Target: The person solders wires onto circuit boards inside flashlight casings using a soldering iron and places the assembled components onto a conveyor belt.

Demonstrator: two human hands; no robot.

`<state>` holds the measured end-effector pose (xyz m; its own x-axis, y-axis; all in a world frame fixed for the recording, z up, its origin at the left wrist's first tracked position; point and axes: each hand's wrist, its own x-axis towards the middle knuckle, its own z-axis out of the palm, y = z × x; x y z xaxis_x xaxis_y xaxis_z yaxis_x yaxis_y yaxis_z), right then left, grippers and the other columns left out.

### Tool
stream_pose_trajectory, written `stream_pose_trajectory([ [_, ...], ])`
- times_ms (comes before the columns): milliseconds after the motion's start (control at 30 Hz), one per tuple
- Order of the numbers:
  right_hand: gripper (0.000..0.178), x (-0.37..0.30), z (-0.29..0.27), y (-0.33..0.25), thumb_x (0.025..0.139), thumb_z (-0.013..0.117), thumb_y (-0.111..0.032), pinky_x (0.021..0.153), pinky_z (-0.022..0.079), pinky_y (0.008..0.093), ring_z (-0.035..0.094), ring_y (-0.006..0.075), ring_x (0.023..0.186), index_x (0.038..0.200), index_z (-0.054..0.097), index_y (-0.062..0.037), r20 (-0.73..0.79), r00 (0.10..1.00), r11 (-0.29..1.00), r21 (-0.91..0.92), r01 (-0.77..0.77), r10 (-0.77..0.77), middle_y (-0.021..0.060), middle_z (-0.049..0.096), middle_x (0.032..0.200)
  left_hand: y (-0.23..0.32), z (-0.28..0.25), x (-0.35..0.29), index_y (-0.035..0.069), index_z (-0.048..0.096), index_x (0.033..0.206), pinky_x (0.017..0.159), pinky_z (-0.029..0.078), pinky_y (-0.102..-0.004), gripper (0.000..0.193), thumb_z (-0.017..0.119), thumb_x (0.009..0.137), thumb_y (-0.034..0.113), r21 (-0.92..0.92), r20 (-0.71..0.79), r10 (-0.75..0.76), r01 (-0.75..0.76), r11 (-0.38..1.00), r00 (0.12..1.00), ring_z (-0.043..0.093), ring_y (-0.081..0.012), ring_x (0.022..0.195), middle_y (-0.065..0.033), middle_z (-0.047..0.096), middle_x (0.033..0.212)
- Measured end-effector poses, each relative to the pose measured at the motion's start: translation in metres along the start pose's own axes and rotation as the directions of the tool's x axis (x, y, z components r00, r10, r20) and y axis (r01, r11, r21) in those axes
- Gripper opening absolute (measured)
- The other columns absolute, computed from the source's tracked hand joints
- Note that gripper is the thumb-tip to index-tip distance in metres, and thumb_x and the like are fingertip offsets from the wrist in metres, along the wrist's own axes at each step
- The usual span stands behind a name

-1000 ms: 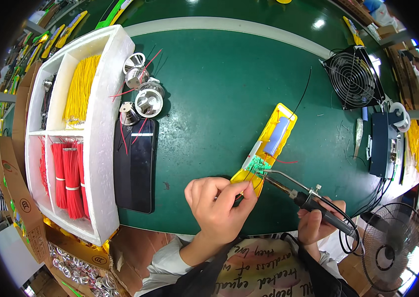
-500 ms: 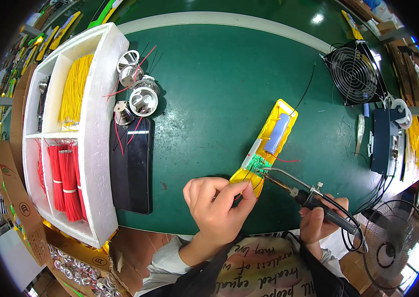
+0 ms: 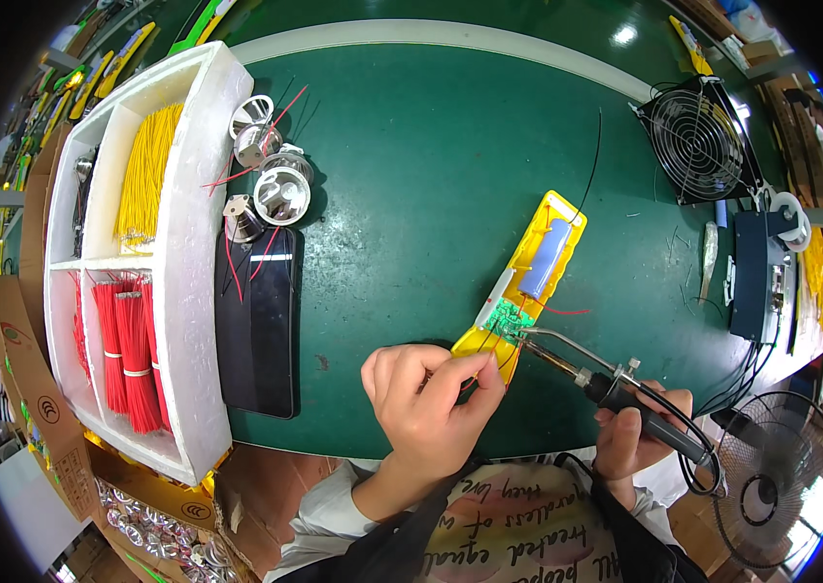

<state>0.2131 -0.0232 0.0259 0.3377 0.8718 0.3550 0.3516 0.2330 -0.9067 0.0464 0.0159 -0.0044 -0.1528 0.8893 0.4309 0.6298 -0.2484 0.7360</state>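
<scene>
A yellow plastic housing (image 3: 540,216) lies slanted on the bench, with a blue cylindrical battery (image 3: 548,257) and a small green circuit board (image 3: 507,320) inside it. My left hand (image 3: 431,403) is closed in a pinch over the near end of the housing, on a thin wire that runs to the board; the fingertips partly hide it. In my right hand (image 3: 630,437) is a soldering iron (image 3: 616,396) with a curved metal feed tube, its tip touching or very near the board. A black wire and a red wire stick out from the housing.
On the left stands a white foam box (image 3: 193,243) of yellow and red wires, beside silver reflector cups (image 3: 282,197) and a black flat panel (image 3: 256,330). At right are a black fan (image 3: 695,144), a dark box with a solder spool (image 3: 759,272), and a wire-cage fan (image 3: 771,481).
The soldering iron and my right hand have shifted slightly right. The long black wire now stands more upright. My left hand has barely moved.
</scene>
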Motion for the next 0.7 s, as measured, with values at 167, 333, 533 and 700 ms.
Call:
stream_pose_trajectory([
  [167,0.03,0.002,0.003,-0.001,0.075,0.058,-0.021,0.037,0.035,0.0194,0.042,0.0114,0.042,0.085,0.037,-0.0022,-0.105,0.987,0.993,-0.009,0.121,-0.122,0.0081,0.046,0.061,0.0,0.0,0.0,0.014,0.058,0.066,0.062,0.029,-0.0294,0.018,0.07,0.053,0.009,0.0,0.013,0.005,-0.005,1.0,1.0,0.043,-0.014,0.059,0.0034,0.042,0.063],
  [333,0.031,0.0,-0.008,0.002,0.076,0.057,-0.024,0.038,0.036,0.0199,0.041,0.0114,0.043,0.087,0.035,-0.0047,-0.142,0.988,0.997,0.015,0.071,-0.068,0.0061,0.044,0.063,0.005,-0.004,0.001,0.013,0.06,0.069,0.065,0.033,-0.0315,0.016,0.069,0.056,0.008,0.038,0.039,-0.024,0.022,0.999,0.999,0.044,-0.0153,0.062,0.0022,0.045,0.067],
  [533,0.033,-0.001,-0.016,0.005,0.074,0.059,-0.02,0.036,0.042,0.0191,0.047,0.0117,0.045,0.084,0.037,0.0015,-0.255,0.961,0.987,0.095,0.132,-0.104,0.01,0.045,0.072,0.005,-0.003,-0.001,0.011,0.062,0.073,0.077,0.036,-0.0371,0.013,0.067,0.062,0.007,0.126,0.054,0.034,-0.04,0.991,0.998,0.051,-0.0161,0.072,0.0012,0.056,0.081],
  [700,0.033,-0.003,-0.022,0.007,0.074,0.059,-0.021,0.036,0.041,0.0193,0.046,0.0116,0.043,0.083,0.037,0.0013,-0.277,0.957,0.985,0.121,0.122,-0.084,0.0094,0.044,0.07,0.004,-0.002,-0.006,0.009,0.061,0.072,0.082,0.036,-0.0391,0.011,0.066,0.063,0.007,0.169,0.059,0.031,-0.041,0.985,0.998,0.055,-0.0148,0.075,0.0002,0.059,0.085],
])
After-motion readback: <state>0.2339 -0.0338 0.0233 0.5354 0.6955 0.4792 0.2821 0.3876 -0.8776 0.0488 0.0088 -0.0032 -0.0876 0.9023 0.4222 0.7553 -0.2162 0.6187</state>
